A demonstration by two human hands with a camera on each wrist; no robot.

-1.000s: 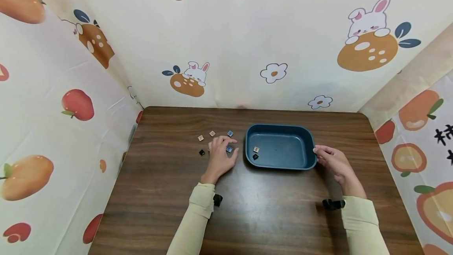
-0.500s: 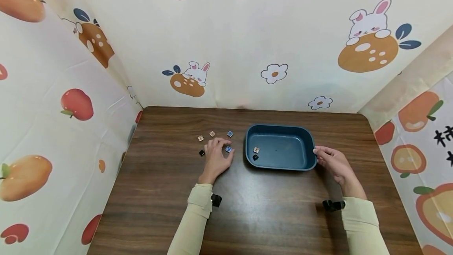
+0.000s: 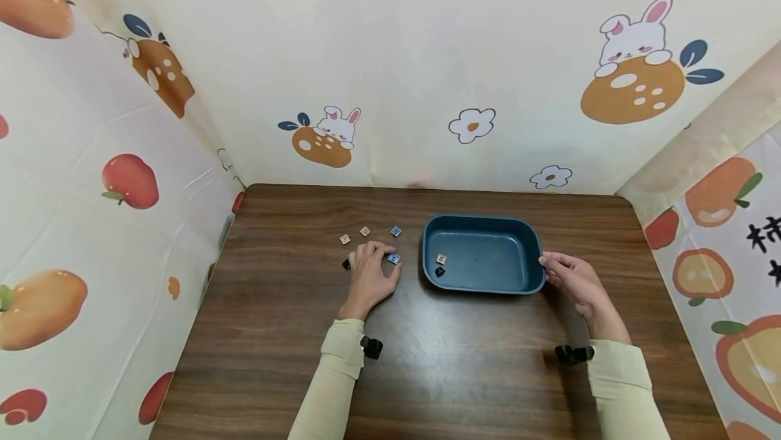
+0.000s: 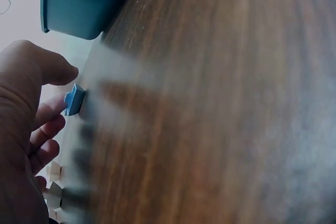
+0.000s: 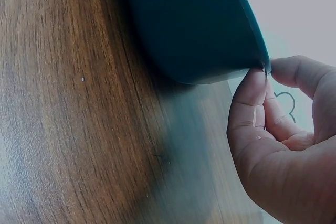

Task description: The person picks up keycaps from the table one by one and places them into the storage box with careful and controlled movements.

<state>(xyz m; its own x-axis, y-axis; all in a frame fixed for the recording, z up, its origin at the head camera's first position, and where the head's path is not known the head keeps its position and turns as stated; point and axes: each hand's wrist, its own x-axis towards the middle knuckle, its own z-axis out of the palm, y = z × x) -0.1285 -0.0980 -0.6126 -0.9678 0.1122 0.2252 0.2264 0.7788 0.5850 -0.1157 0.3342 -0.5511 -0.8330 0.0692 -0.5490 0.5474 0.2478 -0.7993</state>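
Note:
In the head view my left hand (image 3: 368, 278) reaches over the table, thumb and index finger spread on either side of a small blue keycap (image 3: 393, 258). The left wrist view shows the thumb apart from this tapered blue keycap (image 4: 74, 99), with the index finger behind it. Another blue keycap (image 3: 396, 231), two beige keycaps, (image 3: 365, 231) one of them nearest the back, and a black keycap (image 3: 346, 264) lie around the hand. My right hand (image 3: 573, 284) pinches the right rim of a dark teal plastic tray (image 3: 488, 289), clearly seen in the right wrist view.
Inside the tray, near its left end, lie a beige keycap (image 3: 441, 259) and a black keycap (image 3: 440, 272). The wooden table (image 3: 464, 372) is bordered by printed cloth (image 3: 403, 87) at the back and both sides.
My left hand has shifted slightly left and toward me, its thumb and index finger closing in around the near blue keycap. The right hand and tray have stayed in place.

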